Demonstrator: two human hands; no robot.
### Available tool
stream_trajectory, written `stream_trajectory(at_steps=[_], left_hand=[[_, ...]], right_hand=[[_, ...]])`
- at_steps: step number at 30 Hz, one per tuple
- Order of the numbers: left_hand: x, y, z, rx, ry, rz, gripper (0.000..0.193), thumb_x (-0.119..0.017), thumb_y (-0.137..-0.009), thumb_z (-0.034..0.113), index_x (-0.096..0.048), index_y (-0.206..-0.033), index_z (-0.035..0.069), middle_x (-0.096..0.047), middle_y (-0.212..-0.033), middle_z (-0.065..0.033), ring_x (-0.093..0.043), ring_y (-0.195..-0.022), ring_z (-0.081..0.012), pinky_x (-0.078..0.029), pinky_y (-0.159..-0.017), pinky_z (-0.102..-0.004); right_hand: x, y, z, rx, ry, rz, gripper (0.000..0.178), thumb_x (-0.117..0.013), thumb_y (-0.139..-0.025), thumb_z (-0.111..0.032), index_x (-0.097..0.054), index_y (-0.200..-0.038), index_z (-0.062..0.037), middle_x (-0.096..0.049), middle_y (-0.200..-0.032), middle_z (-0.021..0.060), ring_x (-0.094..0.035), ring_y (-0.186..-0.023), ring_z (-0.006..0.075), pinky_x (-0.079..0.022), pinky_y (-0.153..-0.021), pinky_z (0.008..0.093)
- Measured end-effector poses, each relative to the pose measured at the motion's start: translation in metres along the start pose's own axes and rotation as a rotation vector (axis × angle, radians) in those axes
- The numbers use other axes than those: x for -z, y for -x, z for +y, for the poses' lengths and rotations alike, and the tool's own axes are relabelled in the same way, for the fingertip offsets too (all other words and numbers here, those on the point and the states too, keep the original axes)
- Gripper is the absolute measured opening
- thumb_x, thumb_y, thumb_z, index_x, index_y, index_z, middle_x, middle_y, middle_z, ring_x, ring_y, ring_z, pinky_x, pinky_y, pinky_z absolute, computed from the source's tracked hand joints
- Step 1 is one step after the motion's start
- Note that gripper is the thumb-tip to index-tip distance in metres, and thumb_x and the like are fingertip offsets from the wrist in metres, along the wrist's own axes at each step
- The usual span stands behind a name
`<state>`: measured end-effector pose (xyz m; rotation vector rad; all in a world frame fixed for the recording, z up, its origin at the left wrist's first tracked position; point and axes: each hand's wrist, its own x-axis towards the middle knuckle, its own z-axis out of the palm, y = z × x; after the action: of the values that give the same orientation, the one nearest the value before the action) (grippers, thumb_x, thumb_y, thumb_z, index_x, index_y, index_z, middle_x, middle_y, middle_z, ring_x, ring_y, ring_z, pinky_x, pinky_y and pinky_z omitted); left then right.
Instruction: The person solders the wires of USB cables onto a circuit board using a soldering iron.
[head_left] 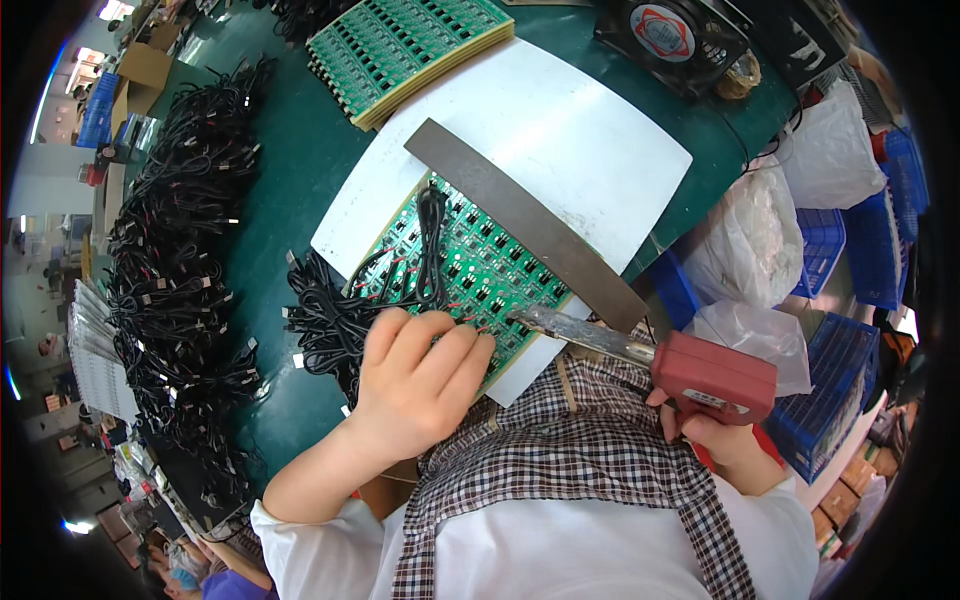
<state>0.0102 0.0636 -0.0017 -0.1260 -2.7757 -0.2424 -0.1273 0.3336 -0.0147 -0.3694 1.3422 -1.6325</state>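
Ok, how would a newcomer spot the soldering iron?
Start at the white sheet, then the cabled green circuit panel on it. The right hand holds the soldering iron at that panel's right; unlike the brown bar nearby, it has a chunky red handle.

There is room over the white sheet (590,130), between the stack (405,50) and the bar (530,220). The cables (325,325) block the left of the board (490,258), the iron (715,378) its near right.
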Motion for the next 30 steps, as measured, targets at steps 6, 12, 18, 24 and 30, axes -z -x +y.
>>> stream_trajectory(at_steps=[6,12,18,24,30], left_hand=[[-0.003,0.0,0.003,-0.116,-0.033,-0.008,0.033,-0.059,-0.057,0.01,-0.064,-0.087,-0.003,-0.058,-0.084,-0.0095,-0.056,-0.078,-0.0224,-0.045,-0.062,-0.0329],[-0.002,0.0,0.004,-0.126,-0.015,-0.032,0.032,-0.06,-0.06,0.01,-0.063,-0.088,-0.004,-0.057,-0.086,-0.0101,-0.056,-0.078,-0.0227,-0.046,-0.065,-0.0343],[0.001,-0.001,0.001,-0.146,0.028,-0.075,0.027,-0.062,-0.063,0.006,-0.061,-0.087,-0.006,-0.058,-0.088,-0.0136,-0.057,-0.083,-0.0252,-0.048,-0.071,-0.0351],[-0.003,0.0,-0.003,-0.096,0.16,-0.048,0.032,-0.06,-0.063,0.01,-0.061,-0.091,-0.006,-0.057,-0.088,-0.0128,-0.056,-0.082,-0.026,-0.046,-0.069,-0.0365],[0.0,-0.001,-0.005,-0.093,0.203,-0.077,0.029,-0.061,-0.063,0.008,-0.06,-0.089,-0.005,-0.057,-0.09,-0.0138,-0.056,-0.086,-0.0267,-0.048,-0.073,-0.0375]], right_hand=[[0.002,0.001,-0.006,-0.071,-0.008,-0.046,0.066,-0.075,-0.075,-0.016,-0.042,-0.128,0.0042,-0.062,-0.102,0.0171,-0.06,-0.072,0.0129,-0.049,-0.057,0.0211],[0.005,0.006,-0.002,-0.129,0.028,0.005,0.067,-0.076,-0.072,-0.011,-0.044,-0.129,0.0046,-0.065,-0.096,0.0094,-0.059,-0.071,0.0064,-0.05,-0.063,0.0187],[0.014,0.007,0.0,-0.077,0.202,-0.041,0.066,-0.076,-0.071,-0.008,-0.045,-0.128,0.0051,-0.066,-0.094,0.008,-0.06,-0.07,0.007,-0.051,-0.062,0.0209],[0.007,0.004,-0.004,-0.105,-0.045,-0.062,0.07,-0.074,-0.074,-0.008,-0.038,-0.132,0.0053,-0.063,-0.1,0.0116,-0.06,-0.079,0.0097,-0.05,-0.068,0.0208],[0.005,0.006,-0.007,-0.133,-0.042,-0.054,0.07,-0.074,-0.073,-0.006,-0.037,-0.132,0.0052,-0.063,-0.101,0.0111,-0.06,-0.082,0.0097,-0.05,-0.071,0.0218]])
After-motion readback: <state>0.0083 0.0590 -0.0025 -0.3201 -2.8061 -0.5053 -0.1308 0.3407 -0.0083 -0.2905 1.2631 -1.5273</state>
